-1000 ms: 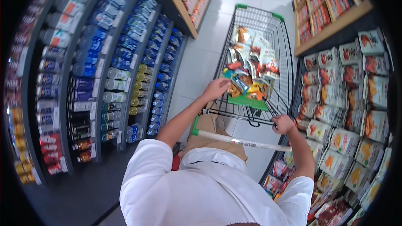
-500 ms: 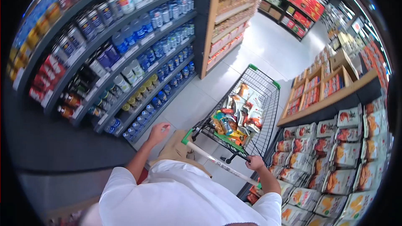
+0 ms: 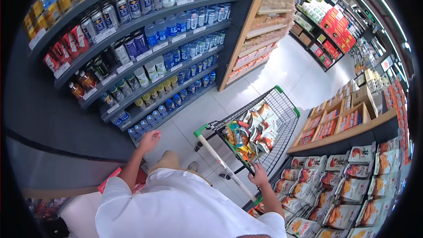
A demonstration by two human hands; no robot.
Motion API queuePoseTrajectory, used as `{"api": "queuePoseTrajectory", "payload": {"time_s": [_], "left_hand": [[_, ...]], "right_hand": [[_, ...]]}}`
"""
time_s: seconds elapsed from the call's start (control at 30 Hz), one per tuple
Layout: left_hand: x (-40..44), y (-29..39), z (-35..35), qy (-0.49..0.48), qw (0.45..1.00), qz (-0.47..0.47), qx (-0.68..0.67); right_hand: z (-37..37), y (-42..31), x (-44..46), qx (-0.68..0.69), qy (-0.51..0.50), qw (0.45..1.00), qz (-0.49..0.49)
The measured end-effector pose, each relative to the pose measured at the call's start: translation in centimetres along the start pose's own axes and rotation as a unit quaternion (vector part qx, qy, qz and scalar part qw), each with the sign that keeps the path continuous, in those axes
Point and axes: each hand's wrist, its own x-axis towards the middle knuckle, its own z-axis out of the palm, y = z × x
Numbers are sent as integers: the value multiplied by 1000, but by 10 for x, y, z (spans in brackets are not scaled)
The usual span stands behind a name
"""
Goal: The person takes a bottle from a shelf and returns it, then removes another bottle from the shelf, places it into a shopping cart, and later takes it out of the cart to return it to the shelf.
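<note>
A shopping cart (image 3: 224, 166) with black wire sides, green corners and a pale handle bar stands ahead of me, slightly to the right. Inside it lies a pile of packaged snack bags (image 3: 264, 111), with a blue-and-green package (image 3: 237, 135) at the near end. My right hand (image 3: 258, 175) is closed around the dark frame at the cart's near right side, just beyond the handle bar. My left hand (image 3: 150, 141) hangs free left of the handle, touching nothing, its fingers loosely bent and apart.
Curved shelves of bottles and cans (image 3: 158, 72) run along the left, ending at a wood-edged rack (image 3: 260, 31). On the right are a rack of snack bags (image 3: 352, 189) and a wooden display (image 3: 315, 123) with boxes. Red boxes (image 3: 337, 28) stand farther back. Pale floor lies between.
The shelves and far aisle have shifted right and down in view. My left hand is farther from the handle bar. My right hand keeps its grip on the cart.
</note>
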Motion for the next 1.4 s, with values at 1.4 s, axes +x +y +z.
{"api": "queuePoseTrajectory", "payload": {"time_s": [1.4], "left_hand": [[59,-183,-191,377,879,-288,-41]], "right_hand": [[106,-118,121,132,-7,991,-29]]}}
